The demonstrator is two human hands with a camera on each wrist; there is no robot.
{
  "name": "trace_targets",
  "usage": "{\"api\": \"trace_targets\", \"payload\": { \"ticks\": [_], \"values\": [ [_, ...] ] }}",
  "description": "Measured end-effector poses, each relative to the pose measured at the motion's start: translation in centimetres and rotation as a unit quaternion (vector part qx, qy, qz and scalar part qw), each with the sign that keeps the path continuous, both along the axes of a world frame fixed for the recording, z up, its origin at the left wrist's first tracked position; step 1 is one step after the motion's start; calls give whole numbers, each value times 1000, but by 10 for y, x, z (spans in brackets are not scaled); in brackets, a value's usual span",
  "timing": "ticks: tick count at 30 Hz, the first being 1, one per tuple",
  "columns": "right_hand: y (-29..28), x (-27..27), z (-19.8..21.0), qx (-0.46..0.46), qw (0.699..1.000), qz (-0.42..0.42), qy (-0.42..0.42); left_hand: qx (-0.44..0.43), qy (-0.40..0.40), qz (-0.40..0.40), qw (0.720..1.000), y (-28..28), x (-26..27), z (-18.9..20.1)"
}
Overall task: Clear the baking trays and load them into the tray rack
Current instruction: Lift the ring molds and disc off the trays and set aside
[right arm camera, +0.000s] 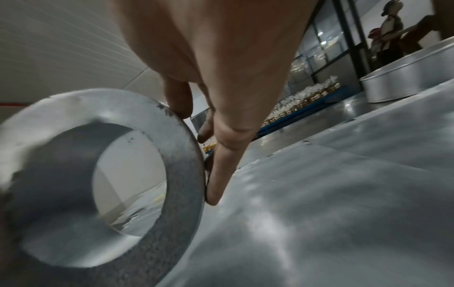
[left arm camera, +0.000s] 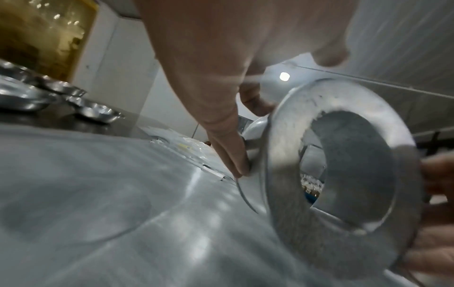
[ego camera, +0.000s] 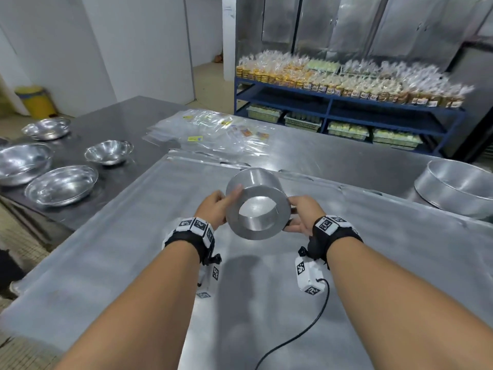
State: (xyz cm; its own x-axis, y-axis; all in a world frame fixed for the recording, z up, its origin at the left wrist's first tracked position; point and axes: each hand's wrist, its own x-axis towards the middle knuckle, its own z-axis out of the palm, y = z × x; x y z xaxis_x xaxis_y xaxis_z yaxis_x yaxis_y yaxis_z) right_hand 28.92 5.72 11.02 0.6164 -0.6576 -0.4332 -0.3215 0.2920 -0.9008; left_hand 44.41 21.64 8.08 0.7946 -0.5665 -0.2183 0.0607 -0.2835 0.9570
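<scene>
Ring: a thick-walled metal ring [ego camera: 258, 206], open through its middle, held off the surface between both hands, tilted so its flat face turns toward the wearer and its bore points away and up.
Left grip: the left hand [ego camera: 217, 209] presses on the ring's left outer wall, thumb lying over the top of the wall, fingers [left arm camera: 230, 153] stretched down along the side; the grip is clamped on the ring.
Right grip: the right hand [ego camera: 304, 213] holds the ring's right outer wall, fingers [right arm camera: 218, 174] running down the rim edge; the grip is clamped on the ring as well.
Trays: flat metal baking trays [ego camera: 133, 249] lie directly under the grip, side by side, covering the near part of the counter [ego camera: 333, 156]; the ring's shadow falls on the tray below it.
Pan: a round, straight-walled metal pan [ego camera: 458, 190] stands to the right of the grip, well apart, near the counter's right edge.
Bowls: four shiny metal bowls [ego camera: 62, 184] sit left of the grip on a darker counter, well apart from the ring.
Bags: a spread of clear plastic bags [ego camera: 213, 132] lies beyond the grip, past the far tray edge.
Shelf: a blue shelf [ego camera: 346, 102] stands far beyond the grip, right of centre, loaded with bagged baked goods.
Bin: a yellow bin [ego camera: 36, 101] stands on the floor far to the left.
Cable: a black cable [ego camera: 306, 329] runs from the right wrist unit across the tray below the right arm.
</scene>
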Motion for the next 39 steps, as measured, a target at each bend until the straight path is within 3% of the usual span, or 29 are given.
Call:
{"api": "trace_targets", "payload": {
  "ticks": [5,9,14,17,24,33,39],
  "values": [
    [3,-56,-17,28,999,-26,-7,-22,11,0,1000,5,-54,-5],
    [8,-92,-28,33,999,-42,-8,-83,102,-28,991,9,-89,-16],
    [12,-127,-39,79,993,-74,-50,-103,100,-72,987,10,-125,-28],
    [11,-146,-50,46,995,-67,-49,-122,134,-44,982,9,-141,-43],
    [26,-176,-70,-77,992,-93,-22,-131,110,8,985,14,-168,-65],
    [41,-195,-80,-110,990,-91,10,-105,47,16,993,21,-185,-73],
    [37,-181,-82,-210,968,-77,117,-61,3,-22,998,22,-172,-70]
  ]
}}
